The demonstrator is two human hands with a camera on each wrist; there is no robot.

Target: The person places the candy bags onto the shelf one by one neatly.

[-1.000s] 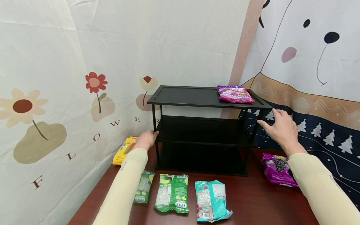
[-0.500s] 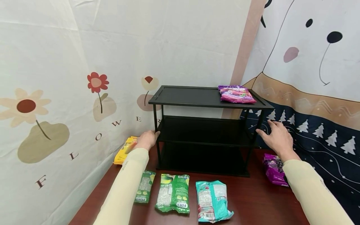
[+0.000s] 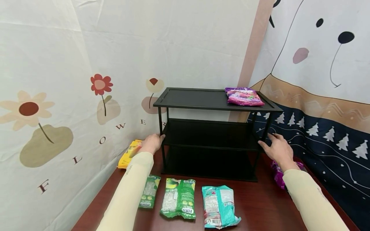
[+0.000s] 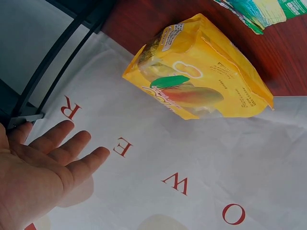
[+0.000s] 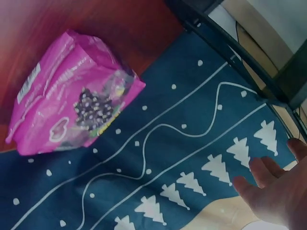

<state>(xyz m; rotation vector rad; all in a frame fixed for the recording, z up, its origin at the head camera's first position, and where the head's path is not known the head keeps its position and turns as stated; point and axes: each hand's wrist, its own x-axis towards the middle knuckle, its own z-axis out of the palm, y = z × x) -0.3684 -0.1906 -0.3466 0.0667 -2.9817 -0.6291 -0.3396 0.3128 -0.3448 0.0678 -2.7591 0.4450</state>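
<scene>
**Black three-tier rack (image 3: 190, 98) toward the rear edge of the worktop (image 3: 254, 208), lowest tier (image 3: 208, 162) lost in the dark**

Left hand (image 3: 151, 143) at the left front post (image 3: 160, 123), thumb overlapping it in the head view; other fingers loosely extended and slightly apart in the left wrist view, thumb out of sight there. Cannot tell whether thumb and forefinger pinch the post.

Right hand (image 3: 278, 149) beside the right front post (image 3: 266, 126), thumb and fingers spread apart; contact between thumb and rack impossible to make out.

On the rack's top, toward the right end, pink-purple packet (image 3: 245, 97), lettering illegible. By the worktop's left edge, yellow mango pouch (image 4: 196, 79), partly hidden in the head view. By the right edge, purple grape-print pouch (image 5: 72, 96), mostly behind the right hand and right sleeve (image 3: 310, 195) from above.

Before the rack, in a row: first green packet (image 3: 149, 192), partly behind the left sleeve (image 3: 127, 192); second green packet (image 3: 178, 199); teal packet (image 3: 219, 207), fine print unreadable. Worktop's front edge cut off.
</scene>
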